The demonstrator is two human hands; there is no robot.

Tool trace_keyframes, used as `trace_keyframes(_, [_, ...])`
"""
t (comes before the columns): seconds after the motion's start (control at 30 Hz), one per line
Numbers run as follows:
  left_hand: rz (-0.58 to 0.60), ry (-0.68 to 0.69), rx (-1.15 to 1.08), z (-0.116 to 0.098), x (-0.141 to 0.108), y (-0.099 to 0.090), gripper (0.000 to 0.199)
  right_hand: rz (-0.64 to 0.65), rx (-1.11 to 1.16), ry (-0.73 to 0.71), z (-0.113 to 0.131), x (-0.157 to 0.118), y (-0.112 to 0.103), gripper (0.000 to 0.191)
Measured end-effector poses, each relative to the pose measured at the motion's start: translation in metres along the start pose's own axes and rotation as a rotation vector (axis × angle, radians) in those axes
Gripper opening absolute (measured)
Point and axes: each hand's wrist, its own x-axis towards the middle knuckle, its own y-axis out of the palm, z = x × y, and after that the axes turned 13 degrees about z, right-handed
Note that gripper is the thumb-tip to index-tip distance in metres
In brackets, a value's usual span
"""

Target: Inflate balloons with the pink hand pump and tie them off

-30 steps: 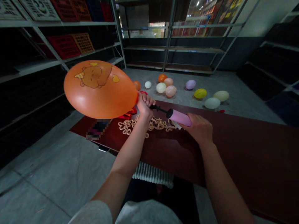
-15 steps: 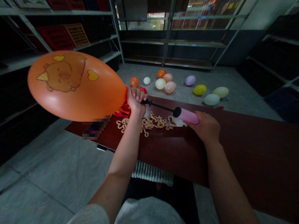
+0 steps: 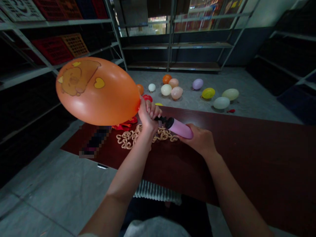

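A large inflated orange balloon (image 3: 103,102) with a printed bear and yellow hearts stretches out to the left of my hands. My left hand (image 3: 148,113) is closed around its neck and the black end of a hand balloon pump (image 3: 181,128); the neck itself is hidden by the fingers. The pump's pink barrel sits in the closed grip of my right hand (image 3: 202,140). Little of the black rod shows between the barrel and my left hand. Beneath my left hand, wavy beige strands (image 3: 125,140) lie in a heap on the dark table (image 3: 182,164).
Red shiny wrappers (image 3: 123,125) and a pixelated dark object (image 3: 96,141) lie on the table's left part. Beyond it, several inflated balloons (image 3: 176,93) rest on the grey floor, with a small red piece (image 3: 231,111). Metal shelves (image 3: 145,47) stand behind; crates (image 3: 74,44) fill those at left.
My right hand has pushed the pink barrel leftward toward my left hand, so the black rod between is much shorter. The orange balloon appears further right, and the whole view has shifted slightly.
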Motion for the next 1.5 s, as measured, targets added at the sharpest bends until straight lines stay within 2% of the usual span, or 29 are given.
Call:
trace_keyframes(0.1, [0.081, -0.029, -0.017, 0.010, -0.005, 0.004, 0.061, -0.005, 0.019, -0.005, 0.003, 0.000, 0.000, 0.056])
trace_keyframes(0.17, [0.092, -0.014, -0.014, 0.012, -0.007, 0.005, 0.062, -0.017, 0.021, -0.006, 0.002, 0.000, -0.001, 0.055])
trace_keyframes(0.4, [0.002, 0.014, -0.024, 0.009, -0.004, 0.000, 0.060, -0.087, -0.020, 0.000, -0.004, 0.003, -0.001, 0.055])
trace_keyframes(0.63, [-0.081, 0.073, -0.022, -0.007, 0.004, -0.011, 0.061, -0.122, -0.153, -0.002, -0.008, 0.007, -0.003, 0.055])
trace_keyframes(0.9, [-0.158, 0.124, -0.065, -0.019, 0.013, -0.026, 0.054, -0.100, -0.301, 0.059, -0.039, 0.000, -0.004, 0.047])
trace_keyframes(1.07, [-0.195, 0.142, -0.036, -0.028, 0.015, -0.029, 0.055, -0.134, -0.292, 0.102, -0.053, -0.002, -0.004, 0.048])
trace_keyframes(1.27, [-0.192, 0.181, -0.018, -0.031, 0.015, -0.032, 0.056, -0.066, -0.172, 0.103, -0.048, -0.005, -0.001, 0.048])
trace_keyframes(1.5, [-0.130, 0.137, 0.011, -0.030, 0.010, -0.021, 0.058, 0.040, -0.069, 0.053, -0.033, -0.004, -0.004, 0.049])
